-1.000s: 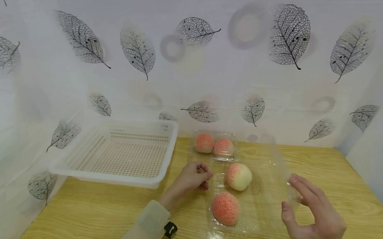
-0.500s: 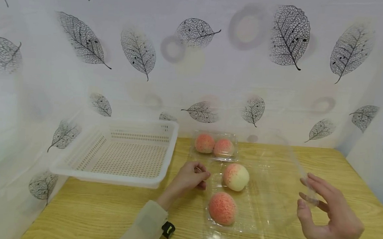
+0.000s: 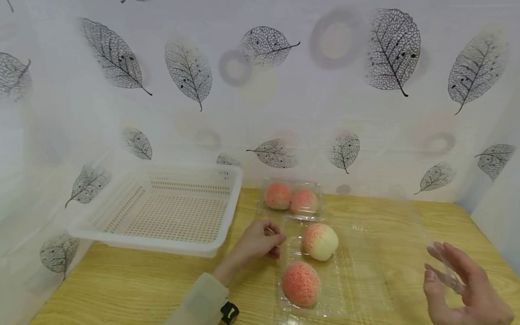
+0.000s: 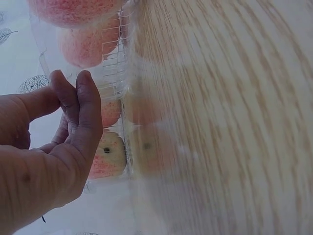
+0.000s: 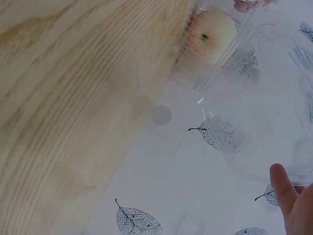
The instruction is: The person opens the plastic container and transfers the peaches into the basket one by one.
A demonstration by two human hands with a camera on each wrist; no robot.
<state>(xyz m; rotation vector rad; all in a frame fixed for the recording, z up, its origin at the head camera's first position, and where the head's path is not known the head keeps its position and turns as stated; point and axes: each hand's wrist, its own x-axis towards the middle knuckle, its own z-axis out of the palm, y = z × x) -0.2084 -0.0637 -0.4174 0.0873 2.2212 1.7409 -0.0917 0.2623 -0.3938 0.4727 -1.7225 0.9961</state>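
A clear plastic clamshell box (image 3: pixel 346 284) lies on the table with its lid swung up to the right. Inside its left part sit two peaches: a pale, red-tinged peach (image 3: pixel 320 242) and a redder peach (image 3: pixel 301 284) nearer me. My left hand (image 3: pixel 258 240) pinches the box's left rim; in the left wrist view the left hand's fingers (image 4: pixel 88 98) are bent at that edge. My right hand (image 3: pixel 470 298) holds the lid's outer edge between thumb and fingers. In the right wrist view, only part of the right hand (image 5: pixel 288 200) shows at the lid.
Behind the open box stands a smaller-looking clear box (image 3: pixel 315 215) with two red peaches (image 3: pixel 278 196) in it. A white perforated basket (image 3: pixel 146 241) stands at the left. A leaf-patterned curtain (image 3: pixel 245 111) borders the wooden table (image 3: pixel 142 285) at the back and sides.
My right hand has moved right, swinging the lid farther outward and down. The box with its peaches and my left hand have shifted slightly left.
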